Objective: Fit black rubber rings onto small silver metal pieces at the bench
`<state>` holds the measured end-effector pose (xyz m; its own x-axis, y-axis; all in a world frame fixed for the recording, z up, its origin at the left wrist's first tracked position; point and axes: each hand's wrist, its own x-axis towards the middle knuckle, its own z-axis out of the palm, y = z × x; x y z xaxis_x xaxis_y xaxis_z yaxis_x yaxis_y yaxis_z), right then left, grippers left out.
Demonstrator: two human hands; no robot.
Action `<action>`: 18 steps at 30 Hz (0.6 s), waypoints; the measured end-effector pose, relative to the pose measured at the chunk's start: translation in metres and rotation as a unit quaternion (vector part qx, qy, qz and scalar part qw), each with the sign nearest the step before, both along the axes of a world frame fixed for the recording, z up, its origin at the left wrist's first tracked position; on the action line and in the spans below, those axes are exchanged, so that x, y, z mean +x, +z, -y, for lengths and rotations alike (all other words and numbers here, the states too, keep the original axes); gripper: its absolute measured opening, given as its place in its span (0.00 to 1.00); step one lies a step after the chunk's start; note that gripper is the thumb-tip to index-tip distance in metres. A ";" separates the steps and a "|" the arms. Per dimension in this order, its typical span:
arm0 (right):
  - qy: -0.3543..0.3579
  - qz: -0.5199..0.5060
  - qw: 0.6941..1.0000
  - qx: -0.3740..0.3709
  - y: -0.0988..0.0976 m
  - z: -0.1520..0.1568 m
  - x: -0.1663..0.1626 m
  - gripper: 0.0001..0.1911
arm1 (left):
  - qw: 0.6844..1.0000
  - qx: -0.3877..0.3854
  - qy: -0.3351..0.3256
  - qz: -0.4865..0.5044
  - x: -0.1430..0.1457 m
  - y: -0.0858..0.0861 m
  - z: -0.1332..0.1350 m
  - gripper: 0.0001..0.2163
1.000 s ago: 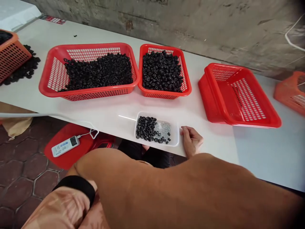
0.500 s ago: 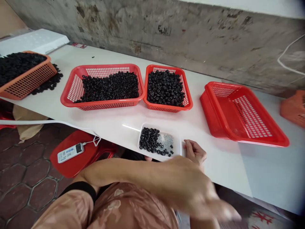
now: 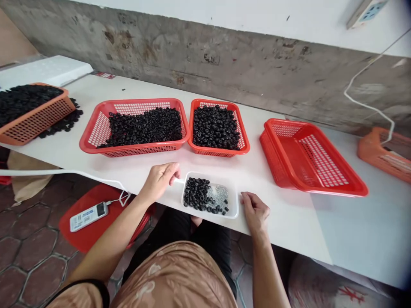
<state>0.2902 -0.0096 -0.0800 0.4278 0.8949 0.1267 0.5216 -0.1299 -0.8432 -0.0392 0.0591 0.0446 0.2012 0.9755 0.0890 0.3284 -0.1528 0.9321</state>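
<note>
A white tray stands near the table's front edge. In it, small black rings fill the left part and tiny clear beads lie to the right. My left hand is closed at the tray's left side, fingertips down over a thin white stick whose left end they hide. Just right of the tray, my right hand rests on the table with thumb and forefinger pressed together. Whatever they may hold is too small to make out.
Behind the tray are a wide red basket and a smaller red basket, both with black rings. Stacked red baskets stand right. An orange basket of black pieces is far left. A phone-like device lies on a red stool.
My left arm, which reached across my body to the right, has swung back left to the white stick beside the tray. My right hand stays by the tray. The view has tilted up slightly.
</note>
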 end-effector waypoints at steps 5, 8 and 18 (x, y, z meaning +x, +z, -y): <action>0.003 0.014 1.000 -0.005 0.007 0.000 -0.004 0.23 | 0.993 0.067 -0.033 -0.089 0.015 -0.014 0.011 0.15; 0.004 0.017 1.000 -0.009 0.009 0.000 -0.004 0.23 | 0.963 0.160 -0.103 -0.194 0.032 -0.021 0.014 0.08; 0.002 0.002 1.000 -0.009 0.014 0.001 -0.007 0.22 | 0.792 0.199 -0.372 -0.440 0.077 -0.026 -0.007 0.05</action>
<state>0.2834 -0.0105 -0.0657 0.4245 0.8984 0.1127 0.5260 -0.1434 -0.8383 0.0377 0.0658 0.0184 0.8630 0.4869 -0.1350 0.5052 -0.8343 0.2206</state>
